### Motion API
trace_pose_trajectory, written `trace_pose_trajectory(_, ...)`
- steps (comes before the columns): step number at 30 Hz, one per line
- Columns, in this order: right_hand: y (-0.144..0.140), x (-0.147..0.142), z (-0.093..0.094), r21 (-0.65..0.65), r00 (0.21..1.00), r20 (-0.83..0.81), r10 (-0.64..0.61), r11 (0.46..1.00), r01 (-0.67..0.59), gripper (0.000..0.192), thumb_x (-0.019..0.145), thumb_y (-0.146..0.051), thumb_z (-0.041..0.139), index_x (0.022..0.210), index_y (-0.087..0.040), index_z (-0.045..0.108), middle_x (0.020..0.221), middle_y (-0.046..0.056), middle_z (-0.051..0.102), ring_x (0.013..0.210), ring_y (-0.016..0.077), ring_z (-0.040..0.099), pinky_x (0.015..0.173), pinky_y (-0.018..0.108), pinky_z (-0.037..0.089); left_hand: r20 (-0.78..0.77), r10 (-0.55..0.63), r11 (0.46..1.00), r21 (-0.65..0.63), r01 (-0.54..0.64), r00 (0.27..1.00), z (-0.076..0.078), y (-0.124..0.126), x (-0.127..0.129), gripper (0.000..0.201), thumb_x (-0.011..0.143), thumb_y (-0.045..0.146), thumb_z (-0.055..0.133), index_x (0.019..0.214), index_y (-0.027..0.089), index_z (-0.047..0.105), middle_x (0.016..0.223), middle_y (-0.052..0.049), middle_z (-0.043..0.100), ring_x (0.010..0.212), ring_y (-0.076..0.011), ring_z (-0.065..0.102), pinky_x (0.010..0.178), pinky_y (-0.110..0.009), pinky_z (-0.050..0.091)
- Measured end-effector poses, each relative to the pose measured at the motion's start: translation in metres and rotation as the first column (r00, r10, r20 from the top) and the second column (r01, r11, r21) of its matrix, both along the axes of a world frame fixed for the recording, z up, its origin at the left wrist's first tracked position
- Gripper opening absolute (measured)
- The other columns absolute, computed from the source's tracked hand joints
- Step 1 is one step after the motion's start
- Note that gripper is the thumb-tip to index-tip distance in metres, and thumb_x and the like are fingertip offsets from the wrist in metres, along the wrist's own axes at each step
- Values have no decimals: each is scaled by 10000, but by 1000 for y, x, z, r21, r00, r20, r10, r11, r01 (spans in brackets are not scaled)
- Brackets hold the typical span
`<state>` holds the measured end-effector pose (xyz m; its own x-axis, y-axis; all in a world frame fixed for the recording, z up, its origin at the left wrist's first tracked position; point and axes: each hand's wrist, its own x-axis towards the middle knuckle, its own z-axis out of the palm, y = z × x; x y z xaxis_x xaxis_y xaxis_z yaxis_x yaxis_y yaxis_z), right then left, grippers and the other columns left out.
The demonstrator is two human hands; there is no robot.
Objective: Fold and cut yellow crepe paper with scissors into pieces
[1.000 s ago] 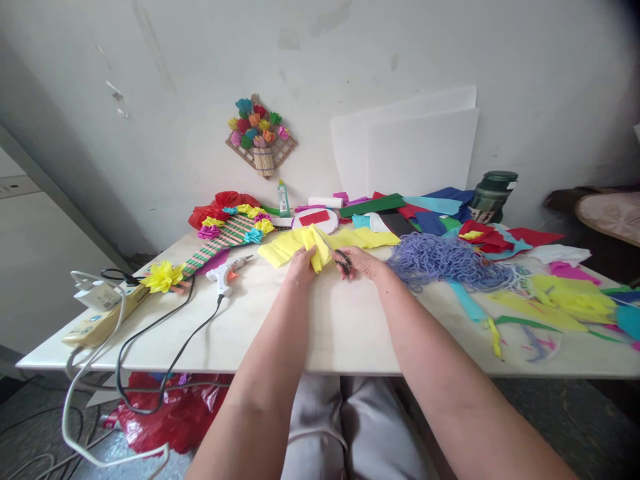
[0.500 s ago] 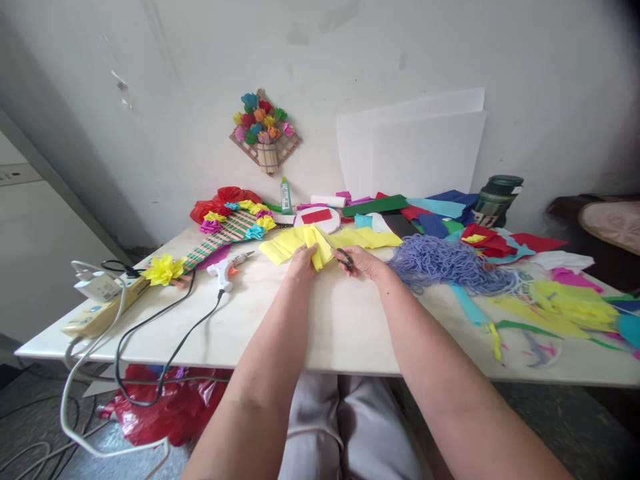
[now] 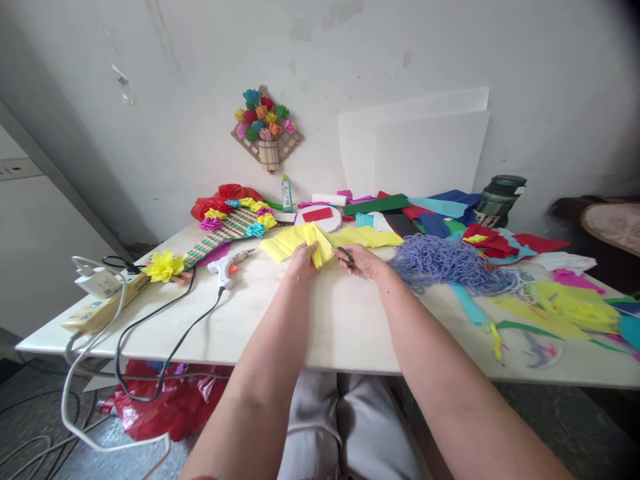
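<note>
Yellow crepe paper (image 3: 285, 244) lies in folds across the middle of the table, and my left hand (image 3: 303, 259) pinches it between thumb and fingers. Scissors (image 3: 344, 255) with dark handles are gripped in my right hand (image 3: 364, 260). Their blades point up and left, against the yellow paper beside my left thumb. How far the blades are apart is too small to tell. More yellow paper stretches to the right, behind the scissors. Just left of the paper lies a white glue gun (image 3: 223, 270).
A purple yarn heap (image 3: 445, 263) and paper scraps (image 3: 565, 303) cover the right side. A flower-trimmed striped piece (image 3: 220, 240) lies left, near a power strip (image 3: 107, 307) with cables. Behind are a white disc (image 3: 305, 219), a glue tube (image 3: 287, 195) and a dark green jar (image 3: 500, 200).
The whole view has shifted very slightly. Both hands, the scissors and the yellow paper keep almost the same places.
</note>
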<state>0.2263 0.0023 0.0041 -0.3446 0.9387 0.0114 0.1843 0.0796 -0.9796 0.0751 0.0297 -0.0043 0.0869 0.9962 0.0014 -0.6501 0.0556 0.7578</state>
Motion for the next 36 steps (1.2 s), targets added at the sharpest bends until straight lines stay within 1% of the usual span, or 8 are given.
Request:
trace_pose_trajectory(2,0,0,1,3,1000,6,-4,1000,4,270,709,-403,577,648,-180,439,455,-76,441,309,26,352,285,148,219,9,7,1000,-6,-7,1000,1,-1,0,194,716,46,504,890,96,574,773,-104,655,781,-216,634,800,-368,487)
trace_pose_trajectory(8,0,-3,2,8,1000,0,-19,1000,19,238,695,-361,600,661,-168,464,427,-85,425,295,23,336,279,151,201,16,18,1000,9,-18,1000,0,1,-1,150,719,47,496,838,92,576,737,-86,646,698,-190,635,782,-359,488)
trace_pose_trajectory(12,-2,-4,4,27,1000,3,4,1000,-4,256,705,-397,582,674,-175,459,450,-69,471,309,44,404,264,155,212,3,3,1000,14,-3,1000,-2,3,-2,144,712,63,511,838,97,571,729,-78,644,683,-182,632,772,-351,486)
trace_pose_trajectory(15,-6,-2,7,37,999,-33,32,999,-31,272,728,-435,547,695,-188,437,461,-63,495,315,57,428,261,155,234,-9,0,1000,18,0,1000,-3,3,-2,124,710,64,513,817,100,564,710,-71,642,676,-176,630,773,-350,485)
trace_pose_trajectory(19,-9,1,9,46,998,-56,42,998,-39,292,746,-471,518,731,-193,431,480,-48,531,328,74,469,269,158,267,-21,-29,999,25,30,999,-2,2,-2,127,714,66,514,825,99,565,715,-74,645,701,-179,632,781,-348,482)
trace_pose_trajectory(24,-6,3,6,62,997,-51,51,997,-48,315,762,-492,483,713,-186,431,497,-26,555,345,95,507,275,169,277,-33,-77,996,47,79,996,-1,0,0,121,716,76,521,827,89,566,720,-85,647,704,-184,632,783,-347,476)
trace_pose_trajectory(28,-4,3,4,61,998,-47,41,997,-38,323,758,-495,486,695,-182,435,496,-25,556,353,91,510,287,168,286,-34,-122,989,79,125,992,-3,-1,1,147,706,80,541,850,91,565,735,-83,649,697,-179,629,784,-351,471)
trace_pose_trajectory(36,-3,1,5,28,998,-54,12,1000,-11,302,740,-466,524,680,-185,433,484,-43,533,350,78,490,289,160,289,-48,-136,984,109,141,990,-5,1,1,143,713,87,533,851,95,572,740,-78,649,665,-162,622,753,-332,477)
